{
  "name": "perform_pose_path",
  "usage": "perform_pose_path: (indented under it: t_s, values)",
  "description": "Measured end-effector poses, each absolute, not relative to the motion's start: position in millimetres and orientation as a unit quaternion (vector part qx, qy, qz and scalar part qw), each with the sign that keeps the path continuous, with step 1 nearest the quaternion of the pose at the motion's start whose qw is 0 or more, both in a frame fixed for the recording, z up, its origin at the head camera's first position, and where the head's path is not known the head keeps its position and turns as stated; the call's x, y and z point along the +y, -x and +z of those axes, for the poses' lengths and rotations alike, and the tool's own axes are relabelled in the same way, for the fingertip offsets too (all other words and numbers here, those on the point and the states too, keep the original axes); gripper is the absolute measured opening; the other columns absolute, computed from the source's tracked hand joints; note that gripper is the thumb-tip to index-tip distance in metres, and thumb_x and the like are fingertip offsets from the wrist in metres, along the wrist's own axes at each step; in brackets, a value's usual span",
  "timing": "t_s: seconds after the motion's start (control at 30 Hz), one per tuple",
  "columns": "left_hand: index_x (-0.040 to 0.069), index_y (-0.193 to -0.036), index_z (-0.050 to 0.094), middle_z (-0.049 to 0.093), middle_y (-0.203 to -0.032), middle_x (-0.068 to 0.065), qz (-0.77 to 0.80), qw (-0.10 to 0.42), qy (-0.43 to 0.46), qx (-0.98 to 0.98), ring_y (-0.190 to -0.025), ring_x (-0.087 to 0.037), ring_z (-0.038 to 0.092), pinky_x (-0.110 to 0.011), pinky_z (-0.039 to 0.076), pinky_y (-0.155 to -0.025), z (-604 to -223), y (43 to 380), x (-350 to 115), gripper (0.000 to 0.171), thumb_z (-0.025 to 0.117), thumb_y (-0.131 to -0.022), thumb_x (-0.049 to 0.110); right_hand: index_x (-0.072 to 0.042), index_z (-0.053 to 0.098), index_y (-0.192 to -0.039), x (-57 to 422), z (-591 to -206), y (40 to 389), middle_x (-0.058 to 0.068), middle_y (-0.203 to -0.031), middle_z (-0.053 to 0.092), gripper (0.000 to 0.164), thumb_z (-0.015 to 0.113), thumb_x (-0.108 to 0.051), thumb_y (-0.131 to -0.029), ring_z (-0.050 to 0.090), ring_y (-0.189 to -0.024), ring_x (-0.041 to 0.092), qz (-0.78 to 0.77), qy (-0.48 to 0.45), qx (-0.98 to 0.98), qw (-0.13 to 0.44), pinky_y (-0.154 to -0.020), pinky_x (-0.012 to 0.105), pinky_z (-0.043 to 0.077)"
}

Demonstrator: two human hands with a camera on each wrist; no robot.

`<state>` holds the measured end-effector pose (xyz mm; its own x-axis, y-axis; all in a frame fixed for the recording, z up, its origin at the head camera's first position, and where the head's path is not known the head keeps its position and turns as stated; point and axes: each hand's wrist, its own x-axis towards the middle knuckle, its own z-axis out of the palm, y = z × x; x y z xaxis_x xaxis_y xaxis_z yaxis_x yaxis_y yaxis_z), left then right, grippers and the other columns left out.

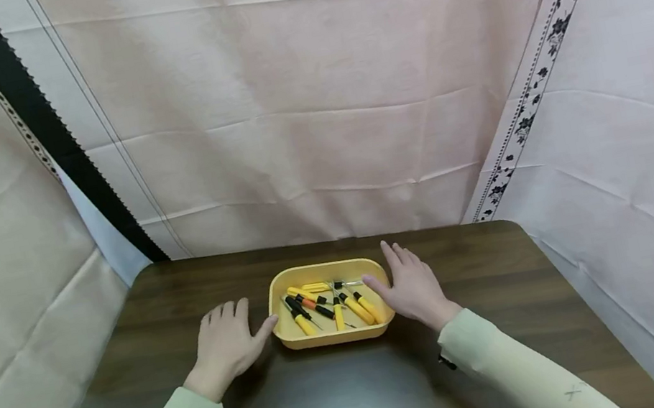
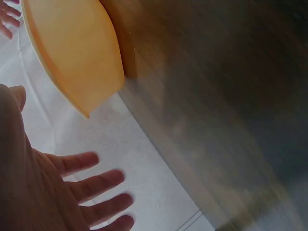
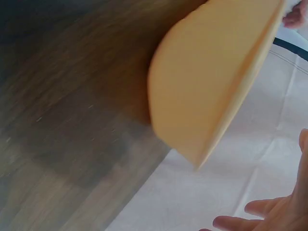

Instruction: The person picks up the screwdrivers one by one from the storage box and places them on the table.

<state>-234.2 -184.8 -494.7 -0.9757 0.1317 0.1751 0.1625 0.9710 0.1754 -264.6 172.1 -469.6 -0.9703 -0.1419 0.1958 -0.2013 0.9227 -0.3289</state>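
Pale creased cloth (image 1: pixel 307 91) hangs behind and along both sides of a dark wood-grain bench (image 1: pixel 349 404), on which a yellow tray (image 1: pixel 336 338) sits toward the far edge, holding a loose jumble of screwdrivers (image 1: pixel 355 310), mostly yellow and black. Left hand (image 1: pixel 227 345) and right hand (image 1: pixel 413 291) flank it, both spread wide with thumbs turned inward, gripping nothing; whether either thumb touches the rim, I cannot tell.
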Motion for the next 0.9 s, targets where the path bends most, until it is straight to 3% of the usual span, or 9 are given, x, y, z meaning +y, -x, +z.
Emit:
perform_pose_path:
  t_s: [0.1,0.3,0.57,0.73,0.9]
  values:
    - [-0.004,-0.13,0.052,0.054,-0.125,-0.028,-0.099,0.074,0.07,-0.99,-0.113,-0.047,0.05,-0.063,0.033,-0.096,-498,237,-183,0.097,0.03,-0.085,0.08,-0.018,0.023,-0.154,157,-465,265,0.013,-0.151,0.033,0.093,0.037,-0.078,-0.084,0.031,-0.137,0.035,0.192,-0.094,-0.973,0.087,-0.107,0.054,0.025]
    - [-0.005,-0.124,0.054,0.057,-0.117,-0.026,-0.11,0.079,0.092,-0.987,-0.106,-0.044,0.053,-0.06,0.037,-0.092,-507,246,-174,0.095,0.034,-0.085,0.079,-0.016,0.032,-0.15,132,-460,264,0.013,-0.143,0.045,0.09,0.046,-0.075,-0.084,0.039,-0.131,0.034,0.244,-0.111,-0.96,0.077,-0.105,0.05,0.032]
    - [-0.004,-0.119,0.056,0.058,-0.109,-0.022,-0.103,0.09,0.117,-0.984,-0.1,-0.041,0.053,-0.056,0.039,-0.088,-510,259,-169,0.087,0.039,-0.086,0.075,-0.009,0.044,-0.142,115,-463,266,0.013,-0.12,0.06,0.089,0.055,-0.073,-0.081,0.059,-0.103,0.024,0.385,-0.072,-0.92,-0.037,-0.087,0.046,0.047]
    - [-0.004,-0.121,0.055,0.058,-0.11,-0.022,-0.102,0.082,0.128,-0.983,-0.101,-0.04,0.054,-0.055,0.04,-0.088,-510,263,-170,0.087,0.037,-0.087,0.074,0.0,0.047,-0.137,109,-469,272,0.01,-0.108,0.062,0.083,0.062,-0.062,-0.084,0.061,-0.088,0.017,0.42,-0.071,-0.9,-0.088,-0.074,0.038,0.05]
    - [-0.003,-0.117,0.056,0.057,-0.104,-0.019,-0.105,0.089,0.15,-0.979,-0.097,-0.037,0.055,-0.055,0.041,-0.085,-513,268,-168,0.081,0.039,-0.089,0.071,0.003,0.047,-0.136,109,-471,272,0.013,-0.106,0.06,0.078,0.067,-0.053,-0.085,0.059,-0.074,0.022,0.43,-0.046,-0.891,-0.134,-0.067,0.039,0.048]
